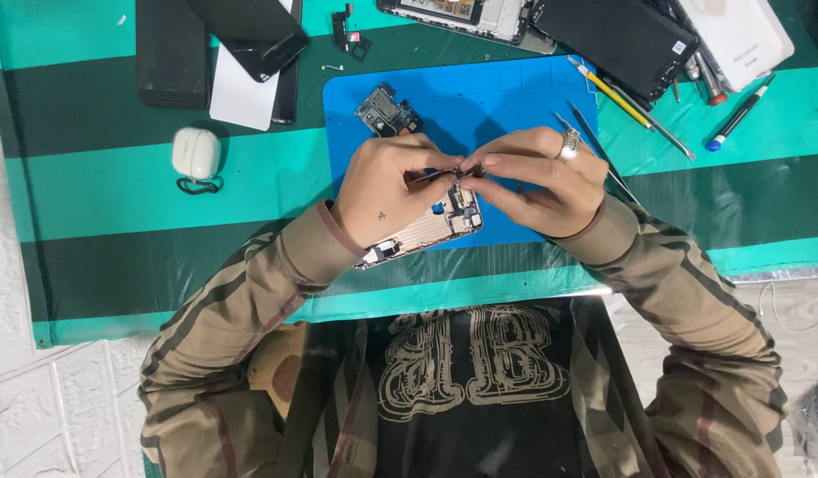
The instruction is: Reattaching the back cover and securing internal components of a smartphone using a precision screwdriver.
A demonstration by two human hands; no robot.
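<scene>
Everything lay in relation to the blue work mat (515, 97) spread on the green-striped table cover (99, 195). Over the near edge of that mat, the left hand (387, 190) and the right hand (541, 181) met fingertip to fingertip, both pinching a small dark part (457, 171) between them; it was too small to tell what kind of part it was. A silver ring (569, 146) sat on a finger of the right hand. Just below the joined fingertips, at the mat's near edge and partly over it, an opened phone body (431, 228) rested under the left hand, its inner metal frame showing.

On the mat's far left part lay a loose circuit board (387, 113). Thin tweezers (590, 142) lay across the mat's right edge, behind the right hand. Off the mat's far right corner lay a yellow-handled tool (614, 91) and a dark phone screen (621, 35). Farther right of the mat lay a pen with a blue cap (736, 115). Well left of the mat sat a white earbud case (196, 152), and beyond the mat's far left corner lay another dark phone (254, 31) on a white sheet (241, 93).
</scene>
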